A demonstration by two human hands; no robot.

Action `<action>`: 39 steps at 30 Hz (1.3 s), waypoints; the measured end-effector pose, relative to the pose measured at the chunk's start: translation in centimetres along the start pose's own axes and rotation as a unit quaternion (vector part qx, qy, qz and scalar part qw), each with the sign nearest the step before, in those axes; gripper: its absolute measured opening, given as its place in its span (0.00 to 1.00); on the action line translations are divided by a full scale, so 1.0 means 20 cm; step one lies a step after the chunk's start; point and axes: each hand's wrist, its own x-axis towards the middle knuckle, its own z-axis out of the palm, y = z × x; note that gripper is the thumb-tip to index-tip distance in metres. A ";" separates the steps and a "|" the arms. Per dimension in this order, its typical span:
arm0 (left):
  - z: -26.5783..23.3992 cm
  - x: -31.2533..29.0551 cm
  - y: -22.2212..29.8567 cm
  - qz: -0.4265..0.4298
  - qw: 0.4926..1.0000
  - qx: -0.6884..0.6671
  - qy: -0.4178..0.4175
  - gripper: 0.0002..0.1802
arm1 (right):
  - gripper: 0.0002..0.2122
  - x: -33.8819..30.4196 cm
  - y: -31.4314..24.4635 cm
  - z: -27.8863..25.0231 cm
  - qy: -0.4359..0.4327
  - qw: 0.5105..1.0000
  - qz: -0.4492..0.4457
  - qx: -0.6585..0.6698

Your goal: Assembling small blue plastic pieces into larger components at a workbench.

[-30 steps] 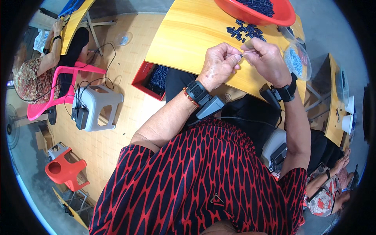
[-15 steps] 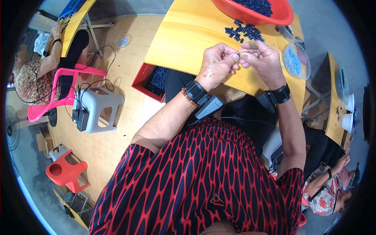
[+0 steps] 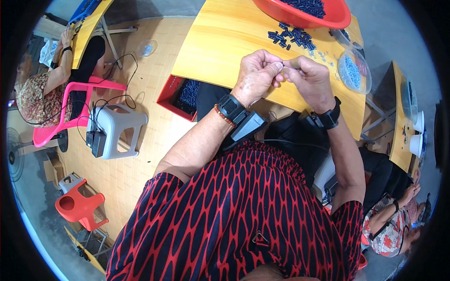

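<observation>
Above the near part of the yellow table [image 3: 220, 51], my left hand [image 3: 258, 77] and my right hand [image 3: 309, 82] meet at the fingertips. The thumb and fingers of both are closed in a pinch. Whatever they hold is tiny and hidden by the fingers. Just beyond them lies a loose pile of short dark tube-shaped pieces [image 3: 300, 38]. Small clear bits [image 3: 322, 55] are scattered beside the pile. To the right of my right hand sits a clear round tub [image 3: 367, 79] with small light blue pieces [image 3: 350, 72].
A red basin [image 3: 281, 18] full of dark pieces stands at the table's far side. Below the table's left edge is a red box [image 3: 169, 96] with more. Grey stool [image 3: 119, 126], pink chair [image 3: 61, 124] and cables stand left. Other people sit at tables on both sides.
My right hand has shifted slightly left and down, turning at the wrist, its fingers closer to my left hand. A small dark bit that showed between the fingertips is now hidden.
</observation>
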 end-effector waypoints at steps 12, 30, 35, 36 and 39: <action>-0.01 0.01 0.00 0.002 0.998 -0.025 0.049 0.03 | 0.06 0.12 0.03 -0.01 -0.004 0.979 0.192 0.063; -0.05 0.04 -0.01 -0.017 0.988 -0.143 0.049 0.07 | 0.05 0.22 0.19 0.03 -0.017 0.971 -0.059 -0.232; -0.04 0.04 -0.01 -0.013 0.990 -0.128 0.052 0.08 | 0.04 0.16 0.16 0.01 -0.052 0.975 -0.038 -0.212; -0.04 0.04 -0.01 -0.017 0.991 -0.120 0.047 0.07 | 0.04 0.13 0.15 0.00 -0.048 0.976 -0.037 -0.208; -0.04 0.04 0.00 -0.021 0.993 -0.108 0.045 0.06 | 0.03 0.08 0.13 -0.01 -0.047 0.977 -0.032 -0.207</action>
